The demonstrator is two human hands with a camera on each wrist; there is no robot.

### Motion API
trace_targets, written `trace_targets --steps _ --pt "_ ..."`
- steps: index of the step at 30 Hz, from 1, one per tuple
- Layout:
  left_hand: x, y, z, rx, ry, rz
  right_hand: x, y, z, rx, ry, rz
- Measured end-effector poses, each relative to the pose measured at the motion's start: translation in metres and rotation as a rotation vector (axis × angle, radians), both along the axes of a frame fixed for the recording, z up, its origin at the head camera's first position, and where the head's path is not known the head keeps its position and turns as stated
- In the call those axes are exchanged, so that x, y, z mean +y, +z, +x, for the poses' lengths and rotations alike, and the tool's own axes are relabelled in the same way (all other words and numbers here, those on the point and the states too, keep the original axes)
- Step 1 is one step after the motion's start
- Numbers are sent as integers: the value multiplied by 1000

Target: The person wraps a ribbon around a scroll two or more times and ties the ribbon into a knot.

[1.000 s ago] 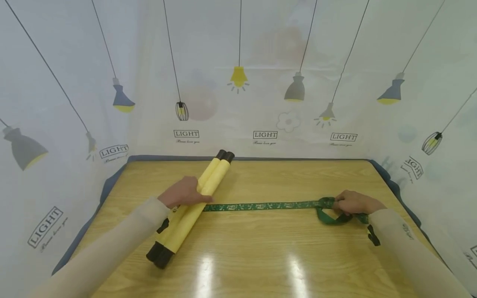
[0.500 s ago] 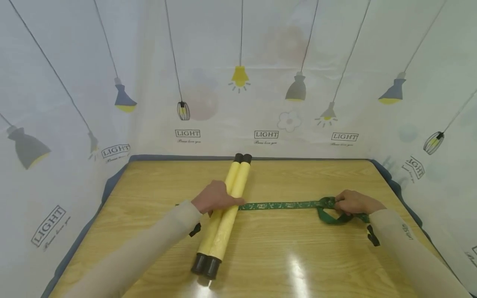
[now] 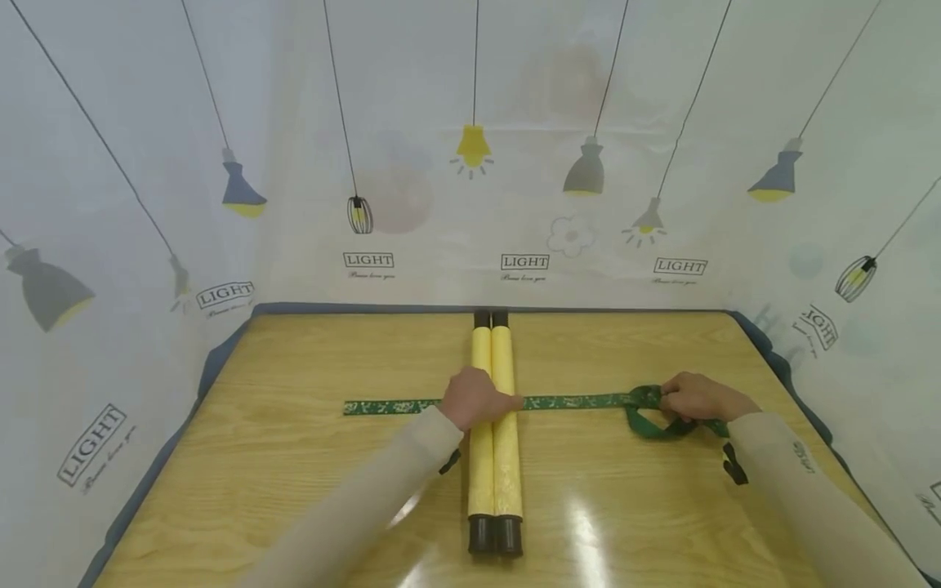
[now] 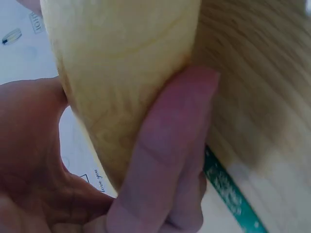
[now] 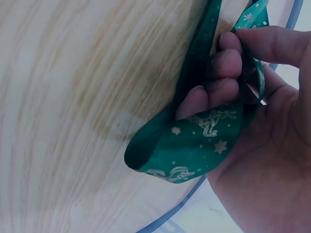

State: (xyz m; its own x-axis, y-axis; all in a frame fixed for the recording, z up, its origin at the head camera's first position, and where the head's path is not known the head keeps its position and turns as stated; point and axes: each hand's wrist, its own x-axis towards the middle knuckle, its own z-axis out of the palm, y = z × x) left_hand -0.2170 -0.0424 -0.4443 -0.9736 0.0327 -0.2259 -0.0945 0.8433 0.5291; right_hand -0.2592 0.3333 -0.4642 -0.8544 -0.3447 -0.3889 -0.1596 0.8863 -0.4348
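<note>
Two yellow rolls with black ends [image 3: 507, 469] lie side by side, lengthwise near the middle of the table. My left hand [image 3: 474, 398] grips them from above around mid-length; in the left wrist view, thumb and fingers curl around the yellow surface [image 4: 121, 53]. Under the rolls a green ribbon [image 3: 577, 402] with pale printed figures runs crosswise, sticking out on both sides. On the right, my right hand [image 3: 702, 398] pinches the ribbon between thumb and fingertips. Its loop [image 5: 199, 143] hangs around the curled fingers in the right wrist view. The ribbon section beneath the rolls is hidden.
The wooden table [image 3: 309, 465] has a blue-grey edge strip [image 3: 353, 309] along its back and sides. White sheeting [image 3: 426, 220] printed with lamps surrounds it on three sides. Black straps [image 3: 733, 464] show at both sleeves.
My left hand has moved the rolls rightward along the ribbon and turned them from slanted to straight. More ribbon now shows on their left. The right hand has stayed in place.
</note>
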Motion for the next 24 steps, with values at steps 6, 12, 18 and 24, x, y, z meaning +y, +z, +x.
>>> trace_targets --steps 6,12,18,24 --pt "8 -7 1 1 46 12 -1 0 -3 1 2 -13" --pt "9 -9 4 44 17 -16 -4 5 -3 13 11 -2" --pt "11 -8 6 16 16 -62 -4 8 -3 9 12 2" --pt "14 -7 6 -10 -30 -159 0 4 0 11 27 23"
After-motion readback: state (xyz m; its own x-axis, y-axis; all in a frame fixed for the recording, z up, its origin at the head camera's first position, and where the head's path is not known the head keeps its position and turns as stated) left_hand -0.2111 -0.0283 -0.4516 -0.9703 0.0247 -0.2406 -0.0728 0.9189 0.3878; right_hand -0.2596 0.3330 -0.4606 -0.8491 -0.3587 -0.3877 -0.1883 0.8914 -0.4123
